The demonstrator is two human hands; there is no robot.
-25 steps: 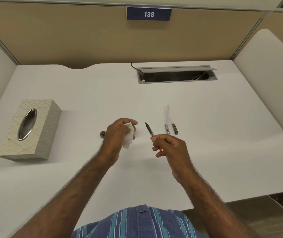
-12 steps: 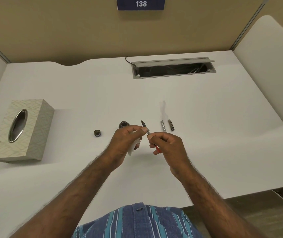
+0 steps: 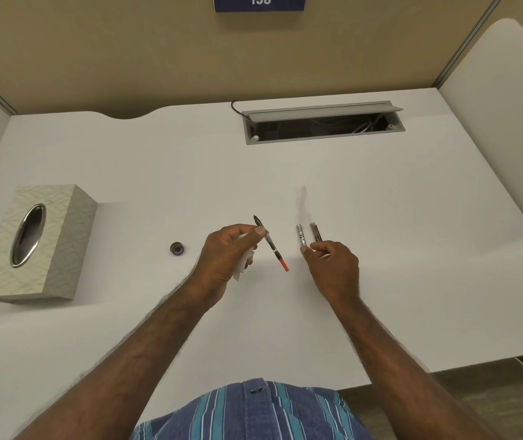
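— Room on the desk [image 3: 412,217]?
— The work sits mid-desk, well apart from every edge.
— Hands?
— Right of the box [image 3: 57,223], the left hand [image 3: 225,258] pinches the pen [image 3: 271,246] and a tissue [image 3: 241,272]. Farther right, the right hand [image 3: 333,268] curls its fingers at the silver tube [image 3: 300,235]; I cannot tell if it grips. A dark tube [image 3: 316,232] lies just past that. The cap [image 3: 176,248] lies nearest the box.

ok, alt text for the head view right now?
Left hand pinches a slim clear-and-black pen core with a red end plus a crumpled white tissue above a white desk. Right hand reaches the near end of a silver metal pen tube lying beside a dark pen tube.
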